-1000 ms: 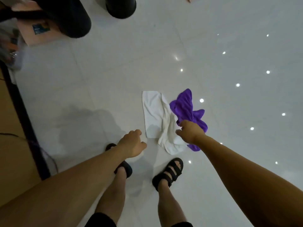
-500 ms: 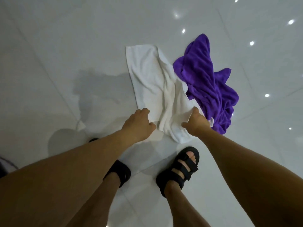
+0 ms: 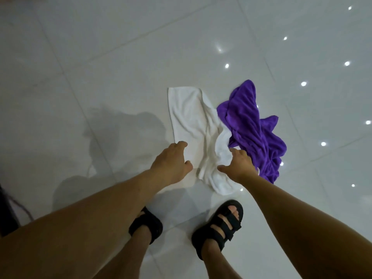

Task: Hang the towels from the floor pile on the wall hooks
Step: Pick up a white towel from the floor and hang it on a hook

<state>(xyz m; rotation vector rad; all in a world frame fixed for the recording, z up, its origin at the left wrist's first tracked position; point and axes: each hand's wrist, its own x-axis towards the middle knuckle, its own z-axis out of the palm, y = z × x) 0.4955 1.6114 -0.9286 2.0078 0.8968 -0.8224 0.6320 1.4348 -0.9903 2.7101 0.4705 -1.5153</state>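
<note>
A white towel (image 3: 189, 119) lies stretched out on the pale tiled floor. Crumpled against its right side is a purple towel (image 3: 255, 127), which overlaps the white one's edge. Both my arms reach down to the near end of the white towel. My left hand (image 3: 171, 160) has its fingers curled over the towel's near-left corner. My right hand (image 3: 238, 164) grips the bunched near-right part, thumb pointing left, right beside the purple towel. My fingertips are hidden. No wall or hooks are in view.
My two feet in black sandals (image 3: 218, 224) stand just behind the towels. Glossy white floor tiles (image 3: 100, 67) with ceiling-light reflections spread all around. Something dark (image 3: 6, 214) shows at the left edge.
The view has pulled back slightly. My right hand has shifted left onto the white towel and bunched its right side up. The left hand stays at the near-left corner.
</note>
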